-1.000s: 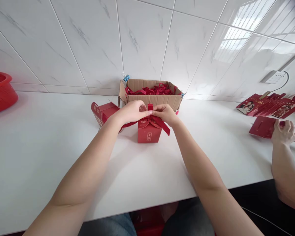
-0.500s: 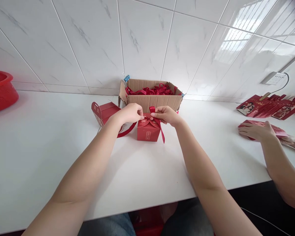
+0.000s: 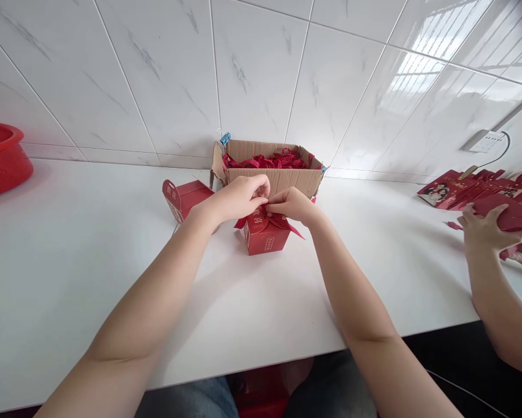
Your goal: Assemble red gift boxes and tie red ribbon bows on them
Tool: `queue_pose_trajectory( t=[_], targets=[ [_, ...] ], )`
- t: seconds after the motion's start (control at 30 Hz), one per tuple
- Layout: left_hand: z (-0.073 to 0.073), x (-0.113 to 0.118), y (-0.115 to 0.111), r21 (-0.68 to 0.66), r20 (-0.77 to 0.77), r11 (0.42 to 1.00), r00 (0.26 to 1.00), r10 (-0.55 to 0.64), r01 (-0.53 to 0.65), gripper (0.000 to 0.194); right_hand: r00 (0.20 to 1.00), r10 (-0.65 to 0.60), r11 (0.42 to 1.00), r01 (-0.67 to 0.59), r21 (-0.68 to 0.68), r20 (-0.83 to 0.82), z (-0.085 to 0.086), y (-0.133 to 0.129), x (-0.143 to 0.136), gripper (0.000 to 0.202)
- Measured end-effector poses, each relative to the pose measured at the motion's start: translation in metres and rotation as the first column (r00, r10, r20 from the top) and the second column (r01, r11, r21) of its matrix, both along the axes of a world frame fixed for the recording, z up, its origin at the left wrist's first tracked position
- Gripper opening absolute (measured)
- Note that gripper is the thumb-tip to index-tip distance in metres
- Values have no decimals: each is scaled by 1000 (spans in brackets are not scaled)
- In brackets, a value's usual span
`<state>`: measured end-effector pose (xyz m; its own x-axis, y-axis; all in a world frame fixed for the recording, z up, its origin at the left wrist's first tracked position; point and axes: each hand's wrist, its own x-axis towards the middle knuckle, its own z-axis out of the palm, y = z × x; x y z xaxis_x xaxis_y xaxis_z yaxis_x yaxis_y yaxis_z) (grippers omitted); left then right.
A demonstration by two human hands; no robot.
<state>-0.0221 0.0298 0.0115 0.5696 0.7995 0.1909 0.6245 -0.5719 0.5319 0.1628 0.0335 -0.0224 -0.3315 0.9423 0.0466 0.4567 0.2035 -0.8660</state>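
Note:
A small red gift box with gold print stands on the white table in front of me. Red ribbon lies across its top, with ends sticking out on both sides. My left hand is closed in a pinch on the ribbon above the box lid. Right beside it, my right hand also pinches the ribbon, fingertips nearly touching the left ones. The knot or loop between them is mostly hidden by fingers. Left of the box, a second red box lies tilted, partly behind my left wrist.
Behind the boxes, a cardboard box full of red ribbons stands against the tiled wall. A red plastic basket is at the far left. At right, another person's hands hold a red box near a row of red packages.
The gift box has turned slightly, and the ribbon's raised loop has come down. My left hand has moved up and right. The other person has lifted a red package rightward.

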Motion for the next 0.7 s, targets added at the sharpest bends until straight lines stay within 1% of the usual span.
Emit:
queue_pose_trajectory(
  t=[0.1, 0.17, 0.2, 0.27, 0.3, 0.37, 0.4, 0.57, 0.63, 0.7],
  targets=[
    [0, 3, 0, 72, 107, 996, 993, -59, 52, 9, 998, 24, 999, -26, 40, 51, 1, -3, -2, 20],
    [-1, 4, 2, 103, 146, 992, 985, -88, 73, 8, 997, 46, 997, -50, 63, 70, 2, -4, -3, 20],
    [-2, 5, 3, 114, 159, 990, 983, -97, 79, 8, 996, 59, 996, -64, 69, 74, 2, -5, -4, 18],
    [-5, 5, 7, 133, 181, 988, 978, -108, 84, 7, 996, 77, 994, -80, 69, 46, 3, -4, -5, 4],
    [-6, 5, 8, 141, 188, 986, 976, -111, 85, 6, 997, 75, 995, -77, 63, 20, 2, -4, -6, 9],
    [-9, 3, 11, 152, 195, 985, 974, -112, 83, 6, 998, 62, 997, -61, 38, -31, 1, -3, -6, 25],
    [-10, 2, 12, 155, 198, 985, 974, -110, 80, 6, 997, 58, 998, -57, 25, -43, 1, -2, -6, 27],
    [-11, -1, 14, 139, 212, 988, 973, -92, 63, 5, 993, 100, 995, -99, 20, -56, -1, 0, -4, 9],
    [-10, -1, 13, 136, 216, 989, 973, -79, 50, 4, 991, 118, 993, -116, 23, -63, -1, 0, -1, 14],
    [-9, -1, 12, 139, 216, 990, 975, -59, 29, 4, 984, 166, 986, -165, 12, -60, -1, 0, 2, 27]
  ],
)
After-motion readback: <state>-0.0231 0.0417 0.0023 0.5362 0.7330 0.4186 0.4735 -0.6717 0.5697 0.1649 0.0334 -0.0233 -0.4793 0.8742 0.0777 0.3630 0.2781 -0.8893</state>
